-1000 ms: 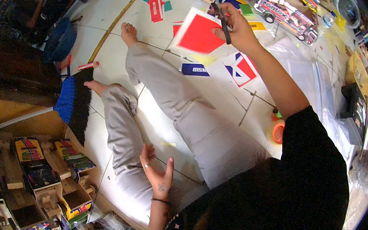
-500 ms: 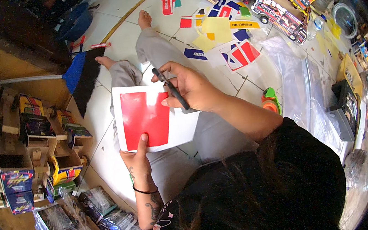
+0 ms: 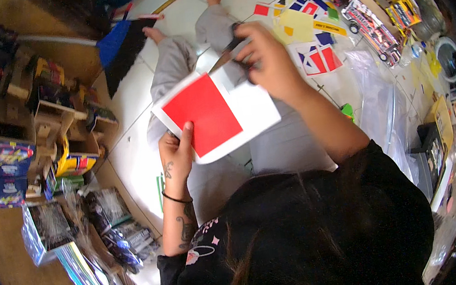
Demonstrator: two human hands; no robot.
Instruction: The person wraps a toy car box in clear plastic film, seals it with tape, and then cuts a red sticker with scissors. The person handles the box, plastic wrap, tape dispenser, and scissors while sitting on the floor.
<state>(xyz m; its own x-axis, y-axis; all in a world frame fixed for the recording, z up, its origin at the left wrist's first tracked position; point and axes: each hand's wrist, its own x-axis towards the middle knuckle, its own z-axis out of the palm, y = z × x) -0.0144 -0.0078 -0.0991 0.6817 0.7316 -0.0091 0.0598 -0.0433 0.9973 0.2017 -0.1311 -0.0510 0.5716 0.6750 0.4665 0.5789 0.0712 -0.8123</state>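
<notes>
My left hand [image 3: 177, 151] pinches a white sheet [image 3: 258, 107] by its near left edge, the thumb lying on top. A large red rectangle [image 3: 204, 114] covers the left part of this sheet. Black-handled scissors [image 3: 222, 61] are gripped in my right hand [image 3: 273, 60], blurred by motion. Their blades point left and down, close to the sheet's far edge beside the red corner. Whether the blades touch the sheet, I cannot tell. Both hands are over my lap, above my grey trousers [image 3: 173, 64].
Coloured sheet scraps [image 3: 291, 29] lie on the tiled floor ahead. Toy trucks [image 3: 370, 25] stand at the far right, near clear plastic bags [image 3: 376, 101]. Wooden toy truck bodies [image 3: 54, 121] are stacked at left, with plastic-wrapped packs [image 3: 48, 227] nearer. A black-and-blue cloth [image 3: 123, 53] hangs at far left.
The sheet has turned, its right side rising. My right hand has moved away from the sheet's face toward its far edge, and the scissors' blades now point at that edge.
</notes>
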